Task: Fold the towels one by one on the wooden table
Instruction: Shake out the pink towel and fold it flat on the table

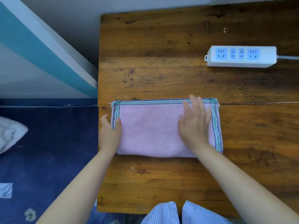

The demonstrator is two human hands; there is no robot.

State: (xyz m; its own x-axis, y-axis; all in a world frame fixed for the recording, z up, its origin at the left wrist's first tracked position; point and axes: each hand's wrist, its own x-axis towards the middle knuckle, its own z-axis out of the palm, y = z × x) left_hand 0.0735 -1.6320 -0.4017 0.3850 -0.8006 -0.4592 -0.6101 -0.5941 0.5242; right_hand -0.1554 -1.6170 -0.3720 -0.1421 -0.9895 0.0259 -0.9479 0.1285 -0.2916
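Observation:
A pink towel with green and dark striped borders lies folded into a flat rectangle on the wooden table. My left hand pinches the towel's left striped edge between thumb and fingers. My right hand lies flat on the right part of the towel, fingers straight and pressing down.
A white power strip with its cable sits at the table's far right. Left of the table are a dark blue rug, a white quilted item and a teal-and-white wall panel. Striped clothing shows at the near edge.

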